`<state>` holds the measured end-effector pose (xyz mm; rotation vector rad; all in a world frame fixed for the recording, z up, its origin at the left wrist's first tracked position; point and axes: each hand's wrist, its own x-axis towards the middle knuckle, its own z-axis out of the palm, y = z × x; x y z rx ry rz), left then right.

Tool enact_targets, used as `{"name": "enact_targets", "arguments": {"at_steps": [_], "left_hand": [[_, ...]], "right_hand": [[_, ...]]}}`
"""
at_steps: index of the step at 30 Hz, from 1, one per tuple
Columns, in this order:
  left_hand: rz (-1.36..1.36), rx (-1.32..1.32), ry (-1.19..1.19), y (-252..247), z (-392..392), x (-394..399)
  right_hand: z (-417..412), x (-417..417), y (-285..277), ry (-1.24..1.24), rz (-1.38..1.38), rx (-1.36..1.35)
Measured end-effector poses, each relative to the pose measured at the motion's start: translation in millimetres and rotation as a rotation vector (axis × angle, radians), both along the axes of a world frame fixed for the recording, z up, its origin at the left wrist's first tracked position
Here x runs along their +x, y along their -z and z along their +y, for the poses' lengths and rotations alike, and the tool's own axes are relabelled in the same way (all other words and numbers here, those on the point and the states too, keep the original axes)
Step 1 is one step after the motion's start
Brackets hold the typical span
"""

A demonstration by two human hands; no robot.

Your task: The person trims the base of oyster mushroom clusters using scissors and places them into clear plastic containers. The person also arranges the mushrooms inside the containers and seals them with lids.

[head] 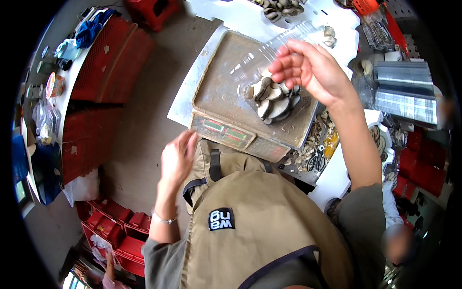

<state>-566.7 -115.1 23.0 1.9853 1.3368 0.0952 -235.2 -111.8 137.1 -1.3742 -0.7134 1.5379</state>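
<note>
A bench scale (216, 86) with a dusty metal pan stands before me. On the pan, towards its right side, lies a cluster of oyster mushrooms (276, 103) in a clear plastic clamshell box (249, 67), whose lid stands open. My right hand (306, 68) is over the mushrooms and beside the lid, fingers loosely curled and apart; no held thing shows in it. Close to the scale's front left corner is my left hand (180, 155), its fingertips drawn together, with nothing visible between them.
Black-handled scissors (316, 160) lie among mushroom scraps (306, 144) right of the scale. Stacked clear plastic boxes (404, 90) stand further right. More oyster mushrooms (279, 9) rest on white foam at the top. Red crates (115, 65) stand at left; other people are at the lower edges.
</note>
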Motion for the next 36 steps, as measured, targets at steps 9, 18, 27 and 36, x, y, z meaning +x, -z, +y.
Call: {"name": "enact_targets", "arguments": {"at_steps": [9, 18, 27, 36], "left_hand": [[-0.76, -0.995, -0.214, -36.4, -18.2, 110.7], [-0.69, -0.903, -0.218, -8.4, -57.6, 151.8], [-0.771, -0.995, -0.505, 2.1, -75.3, 149.3], [-0.692, -0.858, -0.484, 9.5, -50.5, 120.3]], "right_hand": [[-117.3, 18.2, 60.8, 0.115, 0.047, -0.201], [-115.7, 87.2, 89.6, 0.321, -0.555, -0.157], [-117.9, 92.5, 115.5, 0.233, -0.354, -0.22], [-139.7, 63.1, 132.2, 0.299, -0.318, -0.046]]}}
